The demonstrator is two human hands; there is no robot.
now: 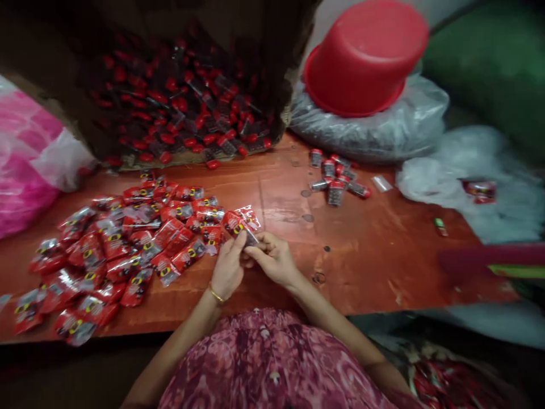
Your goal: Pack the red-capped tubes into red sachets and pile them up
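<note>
Both my hands meet over the front middle of the red table around one small red packet [235,223] with a dark, clear lower part. My left hand [230,264] grips it from the left, thumb on its face. From the right, my right hand [275,258] pinches its lower end between thumb and fingers. Its printed top, with a yellow ring mark, points away from me. Just left of my hands lies a heap of similar red packets [170,236]. Farther off to the right is a small group of red-capped clear containers [335,192].
A cardboard box [293,68] on its side holds many red-capped containers [187,113]. A red tub [366,57] rests upside down on a filled plastic bag [370,133]. Pink bags [25,153] stand at left. A small green-and-red item [440,227] lies at right.
</note>
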